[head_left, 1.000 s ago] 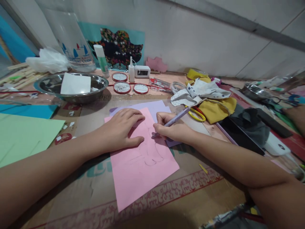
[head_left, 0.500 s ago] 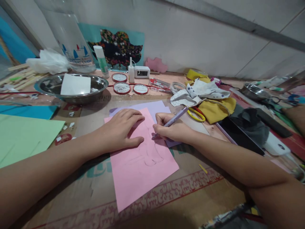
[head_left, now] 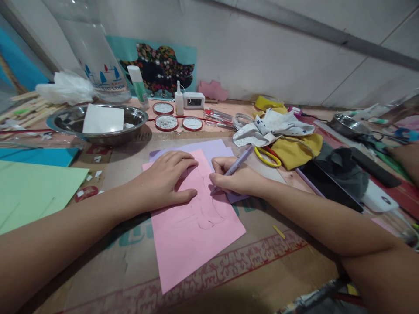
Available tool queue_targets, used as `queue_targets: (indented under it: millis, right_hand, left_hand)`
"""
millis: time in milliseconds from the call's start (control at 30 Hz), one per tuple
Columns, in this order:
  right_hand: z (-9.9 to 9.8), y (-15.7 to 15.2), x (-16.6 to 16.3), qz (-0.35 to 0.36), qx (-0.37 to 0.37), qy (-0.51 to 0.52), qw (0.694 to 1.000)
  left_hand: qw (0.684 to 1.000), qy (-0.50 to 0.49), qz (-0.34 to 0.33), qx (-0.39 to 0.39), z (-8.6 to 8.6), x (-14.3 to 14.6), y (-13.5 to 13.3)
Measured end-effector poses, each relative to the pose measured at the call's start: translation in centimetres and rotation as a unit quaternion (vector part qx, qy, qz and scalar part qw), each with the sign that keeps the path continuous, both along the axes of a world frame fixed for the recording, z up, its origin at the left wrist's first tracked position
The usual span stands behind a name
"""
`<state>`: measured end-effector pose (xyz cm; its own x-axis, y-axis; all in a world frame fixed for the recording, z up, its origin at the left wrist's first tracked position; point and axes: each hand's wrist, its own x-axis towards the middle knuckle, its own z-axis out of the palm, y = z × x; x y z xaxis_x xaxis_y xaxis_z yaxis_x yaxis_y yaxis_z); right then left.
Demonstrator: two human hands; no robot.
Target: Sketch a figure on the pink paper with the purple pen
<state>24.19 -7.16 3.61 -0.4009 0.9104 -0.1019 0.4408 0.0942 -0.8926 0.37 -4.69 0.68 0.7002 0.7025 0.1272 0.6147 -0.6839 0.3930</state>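
Pinkish table (head_left: pixel 235 107), brown cardboard (head_left: pixel 275 270) along its near edge. Pink paper (head_left: pixel 196 255) on the cardboard, towards the table's near edge, purple paper (head_left: pixel 216 145) partly beneath. Left hand (head_left: pixel 166 179) palm down on pink paper, thumb spread from the other fingers. Right hand (head_left: pixel 240 181): fingers pinching purple pen (head_left: pixel 240 162), tip at thin dark lines.

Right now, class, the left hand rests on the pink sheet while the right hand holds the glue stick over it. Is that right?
Not quite: in the head view, the right hand holds a purple pen over the pink sheet; the glue stick stands near the metal bowl. The left hand does rest on the pink sheet, as stated.
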Motion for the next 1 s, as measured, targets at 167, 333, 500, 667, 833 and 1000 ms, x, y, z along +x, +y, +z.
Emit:
queue_targets:
  millis: [167,333,500,667,833,1000]
  right_hand:
    - [-0.1,0.1,0.1,0.01,-0.001,-0.005,1.0]
    - [0.0,0.2,0.2,0.016,-0.004,-0.013,1.0]
    - [0.1,0.3,0.4,0.033,-0.002,-0.013,0.999]
    - [0.0,0.5,0.6,0.041,-0.019,0.007,0.999]
    - [-0.7,0.8,0.7,-0.01,-0.063,0.136,0.989]
    - [-1.1,1.3,0.8,-0.089,0.027,0.19,0.977]
  left_hand:
    - [1.0,-0.006,-0.003,0.003,0.0,-0.1,0.0]
    - [1.0,-0.003,0.0,0.0,0.0,0.0,-0.1]
    - [1.0,-0.005,-0.006,0.008,0.0,-0.1,-0.1]
    - [1.0,-0.003,-0.008,0.008,0.0,-0.1,-0.2]
    - [1.0,-0.001,-0.004,0.005,0.1,-0.1,-0.3]
    - [0.997,-0.006,0.063,0.039,0.2,-0.4,0.3]
